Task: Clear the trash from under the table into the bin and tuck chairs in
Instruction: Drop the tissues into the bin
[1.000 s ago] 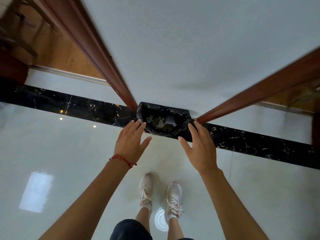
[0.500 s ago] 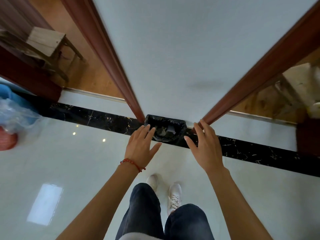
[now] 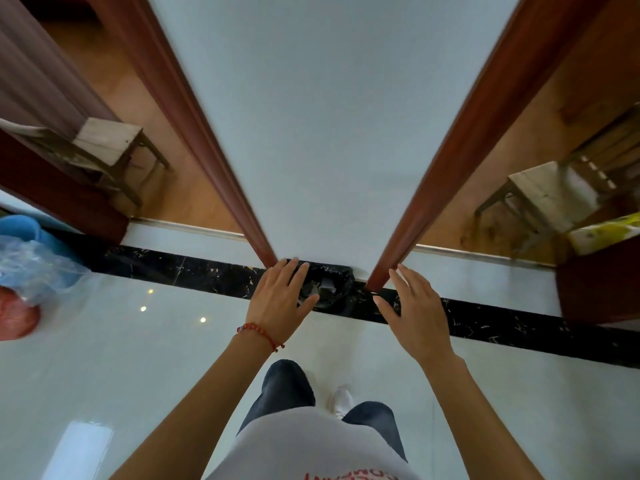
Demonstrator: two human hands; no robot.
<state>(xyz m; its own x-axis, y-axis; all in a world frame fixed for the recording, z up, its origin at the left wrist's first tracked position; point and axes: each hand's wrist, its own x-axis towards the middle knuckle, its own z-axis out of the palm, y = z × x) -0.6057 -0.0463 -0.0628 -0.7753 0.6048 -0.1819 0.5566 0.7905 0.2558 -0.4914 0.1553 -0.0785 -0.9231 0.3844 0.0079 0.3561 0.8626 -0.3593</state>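
A small bin lined with a black bag stands on the floor against the foot of a white wall, between two red-brown door frames. Crumpled trash shows inside it. My left hand, with a red bead bracelet at the wrist, hovers over the bin's left rim with fingers spread and straight. Level with it, just right of the bin, my right hand is held with its fingers also straight and apart. Neither hand holds anything.
A wooden stool stands in the room through the left doorway, another stool through the right one. A blue tub under clear plastic and a red object sit at the left edge. The floor is glossy white tile with a black marble strip.
My head has risen and pulled back, so the bin looks smaller and the doorways, stools and blue tub came into view. Both hands stay empty, drawing slightly away from the bin.
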